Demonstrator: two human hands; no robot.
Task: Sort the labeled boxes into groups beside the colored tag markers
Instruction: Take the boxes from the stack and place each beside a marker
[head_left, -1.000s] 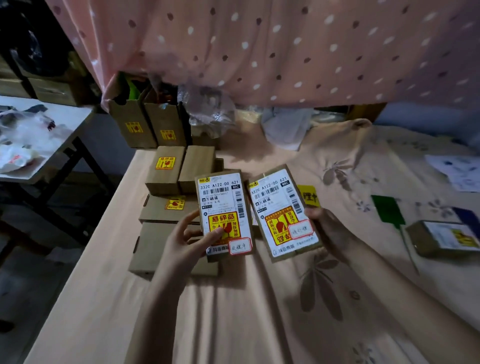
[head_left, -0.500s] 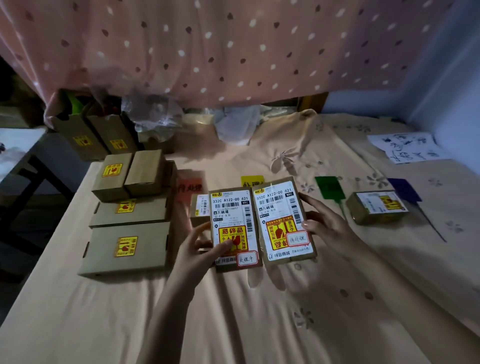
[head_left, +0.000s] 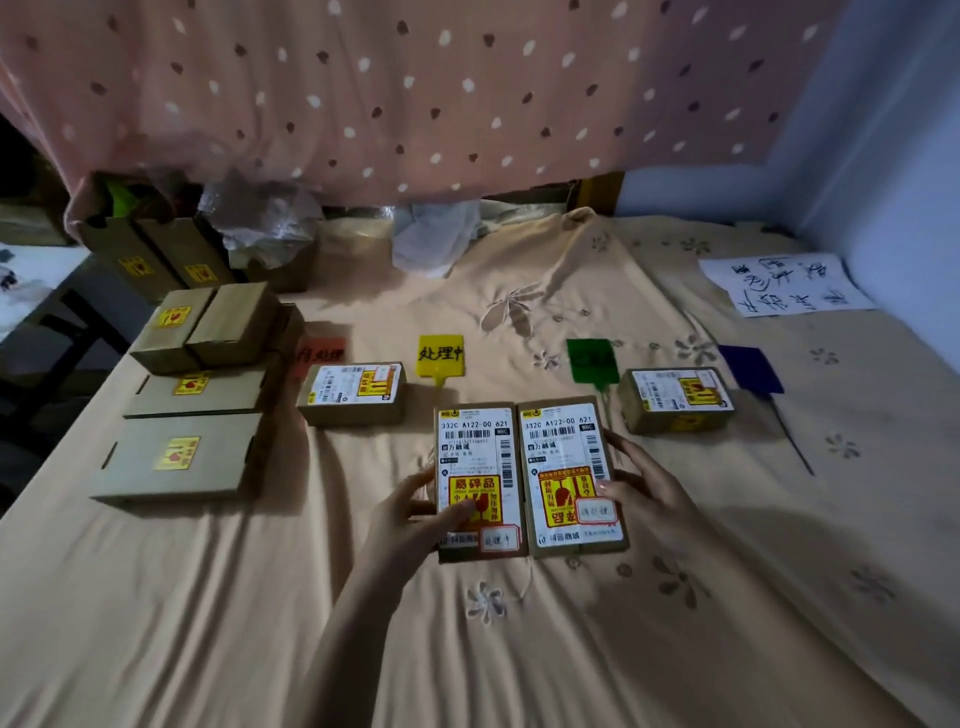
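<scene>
My left hand (head_left: 415, 512) grips a labeled brown box (head_left: 480, 452), thumb across its yellow sticker. My right hand (head_left: 641, 488) grips a second labeled box (head_left: 563, 447), held side by side with the first, labels facing me, above the cloth. Four tag markers lie in a row beyond: red (head_left: 321, 355), yellow (head_left: 440, 356), green (head_left: 592, 361), blue (head_left: 750, 368). One labeled box (head_left: 356, 392) lies between the red and yellow tags. Another labeled box (head_left: 675, 397) lies between the green and blue tags.
A stack of plain brown boxes (head_left: 192, 395) with yellow stickers fills the left side of the cloth-covered table (head_left: 571, 649). A written paper sheet (head_left: 784, 283) lies far right. A dotted curtain (head_left: 415, 88) and plastic bags (head_left: 260, 218) back the table.
The view has swung right, bringing all the tags and the far paper into sight. Both hands have kept their boxes and brought them closer together, edges touching.
</scene>
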